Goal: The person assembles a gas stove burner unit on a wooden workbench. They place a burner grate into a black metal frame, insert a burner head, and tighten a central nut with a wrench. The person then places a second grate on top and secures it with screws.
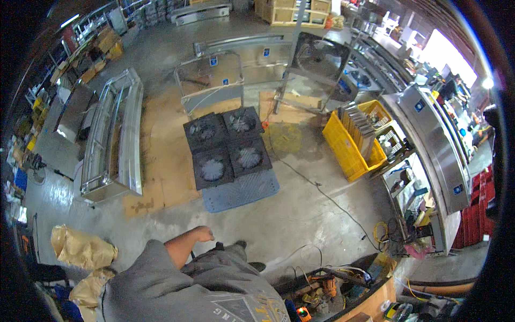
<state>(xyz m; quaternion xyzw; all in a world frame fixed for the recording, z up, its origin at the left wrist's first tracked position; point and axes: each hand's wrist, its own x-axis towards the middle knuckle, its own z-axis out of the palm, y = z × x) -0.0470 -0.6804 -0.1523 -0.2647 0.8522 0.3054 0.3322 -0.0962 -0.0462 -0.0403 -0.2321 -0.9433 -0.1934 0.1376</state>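
Note:
My left hand (203, 234) hangs in front of my body, at the end of a bare forearm coming out of a grey sleeve. Its fingers are loosely curled, and nothing shows in them. It touches none of the things on the floor. My right hand is out of view. Ahead on the floor, several black square panels with round fan-like centres (249, 156) lie side by side in a block. Under their near edge a blue perforated mat (241, 192) shows.
A long metal frame (115, 134) stands at left, beside flat cardboard (161, 155). A yellow crate (343, 150) holds upright panels at right, near a cluttered workbench (437, 214). A cable (322, 188) crosses the floor. Brown paper bundles (83, 248) are near left; tools (327, 287) fill a box near right.

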